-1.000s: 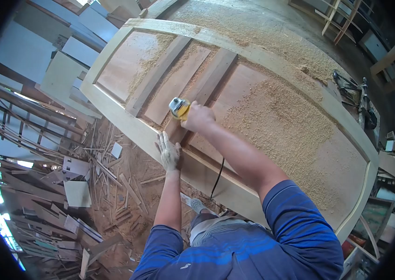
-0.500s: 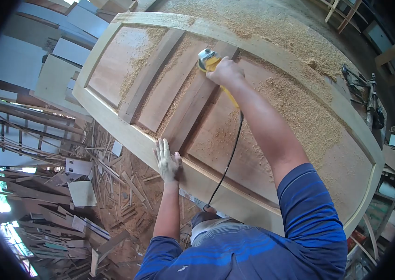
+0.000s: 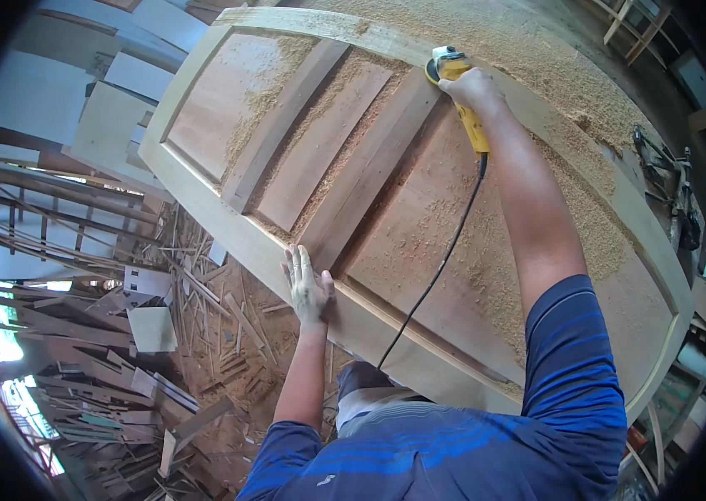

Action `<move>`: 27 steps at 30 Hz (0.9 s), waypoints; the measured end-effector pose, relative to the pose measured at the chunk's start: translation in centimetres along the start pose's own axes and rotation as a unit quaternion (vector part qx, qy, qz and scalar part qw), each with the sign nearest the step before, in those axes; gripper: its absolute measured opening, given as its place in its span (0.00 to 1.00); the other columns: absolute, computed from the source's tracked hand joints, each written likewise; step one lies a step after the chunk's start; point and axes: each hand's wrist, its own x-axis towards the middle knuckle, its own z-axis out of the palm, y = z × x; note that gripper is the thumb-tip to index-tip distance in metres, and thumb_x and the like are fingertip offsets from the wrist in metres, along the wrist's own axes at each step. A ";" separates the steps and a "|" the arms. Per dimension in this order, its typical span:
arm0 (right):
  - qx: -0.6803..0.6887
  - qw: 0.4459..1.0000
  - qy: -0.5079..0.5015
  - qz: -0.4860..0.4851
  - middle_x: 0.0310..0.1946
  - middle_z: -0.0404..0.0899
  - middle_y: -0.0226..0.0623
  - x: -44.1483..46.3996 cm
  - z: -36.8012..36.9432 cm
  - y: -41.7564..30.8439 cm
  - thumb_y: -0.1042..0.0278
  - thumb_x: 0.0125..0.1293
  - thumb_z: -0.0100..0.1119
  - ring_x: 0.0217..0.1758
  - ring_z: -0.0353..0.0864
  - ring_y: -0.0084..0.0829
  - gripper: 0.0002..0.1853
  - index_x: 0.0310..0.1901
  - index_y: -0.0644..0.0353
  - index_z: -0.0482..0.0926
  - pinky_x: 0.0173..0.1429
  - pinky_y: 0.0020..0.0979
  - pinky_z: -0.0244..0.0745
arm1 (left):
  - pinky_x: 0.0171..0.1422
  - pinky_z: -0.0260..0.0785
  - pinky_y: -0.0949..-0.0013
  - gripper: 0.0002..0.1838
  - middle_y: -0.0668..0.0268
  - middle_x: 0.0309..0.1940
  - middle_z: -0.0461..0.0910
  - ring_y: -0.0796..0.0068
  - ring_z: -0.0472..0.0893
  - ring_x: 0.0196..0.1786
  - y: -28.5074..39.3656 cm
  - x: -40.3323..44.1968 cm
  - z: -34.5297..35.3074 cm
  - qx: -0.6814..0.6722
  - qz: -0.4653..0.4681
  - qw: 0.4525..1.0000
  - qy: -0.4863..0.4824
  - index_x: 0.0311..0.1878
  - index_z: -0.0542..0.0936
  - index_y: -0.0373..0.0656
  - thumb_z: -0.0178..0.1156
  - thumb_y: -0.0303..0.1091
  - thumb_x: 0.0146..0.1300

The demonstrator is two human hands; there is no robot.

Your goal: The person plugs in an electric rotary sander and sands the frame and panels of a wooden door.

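My right hand (image 3: 471, 88) is wrapped round a yellow angle grinder (image 3: 471, 125) with a pale metal head. Its disc sits at the far frame rail, near the upper end of a wide crosspiece (image 3: 374, 154). A black cord trails from the grinder back toward my body. Below them lies a large wooden door panel (image 3: 228, 219) with a curved frame and recessed panels, strewn with wood shavings (image 3: 486, 250). My left hand (image 3: 310, 292), dusty and flat with fingers stretched out, rests on the near frame rail by the crosspiece's lower end.
Sawdust (image 3: 553, 75) is heaped beyond the far edge of the panel. Wood offcuts (image 3: 240, 326) litter the floor at left, beside stacked boards (image 3: 44, 92). A dark metal contraption (image 3: 666, 179) stands at the right, and timber scraps (image 3: 78, 384) pile up at lower left.
My right hand has moved the grinder away from me and to the right, from partway along the crosspiece to the far rail. My left hand stays on the near rail.
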 end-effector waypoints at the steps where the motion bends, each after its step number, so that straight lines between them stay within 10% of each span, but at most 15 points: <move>1: 0.001 1.000 0.008 -0.004 0.62 0.88 0.48 -0.5 0.0 0.2 0.34 0.63 0.70 0.66 0.88 0.40 0.39 0.64 0.61 0.86 0.69 0.40 0.82 | 0.94 0.34 0.45 0.44 0.44 0.87 0.55 0.49 0.49 0.91 0.0 0.0 0.0 0.002 -0.003 1.000 0.005 0.84 0.59 0.30 0.54 0.44 0.69; 7: 0.008 0.999 -0.034 -0.019 0.57 0.90 0.48 -8.9 3.4 -1.7 0.34 0.61 0.72 0.57 0.92 0.40 0.41 0.60 0.67 0.84 0.61 0.39 0.86 | 0.94 0.28 0.43 0.48 0.39 0.88 0.48 0.44 0.43 0.91 -0.7 -0.6 0.5 -0.003 0.000 1.000 0.031 0.85 0.53 0.26 0.54 0.46 0.69; 9: -0.001 0.996 -0.088 -0.030 0.70 0.79 0.53 -12.9 4.8 -3.4 0.32 0.61 0.71 0.69 0.86 0.43 0.55 0.75 0.72 0.65 0.70 0.42 0.82 | 0.94 0.27 0.43 0.48 0.38 0.88 0.47 0.43 0.42 0.91 -1.0 -0.7 0.6 -0.009 0.007 0.999 0.044 0.85 0.51 0.25 0.53 0.46 0.69; 18: -0.047 0.977 -0.144 -0.150 0.61 0.86 0.51 -30.2 11.8 -9.3 0.37 0.60 0.74 0.63 0.90 0.44 0.46 0.67 0.69 0.72 0.65 0.41 0.86 | 0.93 0.23 0.41 0.48 0.35 0.87 0.45 0.41 0.40 0.91 -1.4 -2.0 -0.3 -0.102 -0.011 0.987 0.124 0.85 0.50 0.25 0.48 0.50 0.71; 27: -0.045 0.953 -0.189 -0.233 0.55 0.89 0.49 -38.1 14.6 -9.2 0.38 0.57 0.79 0.59 0.92 0.44 0.43 0.60 0.67 0.74 0.63 0.41 0.87 | 0.91 0.24 0.39 0.59 0.36 0.88 0.45 0.38 0.40 0.91 -1.8 -2.8 -0.4 -0.157 -0.047 0.974 0.158 0.84 0.51 0.21 0.33 0.76 0.76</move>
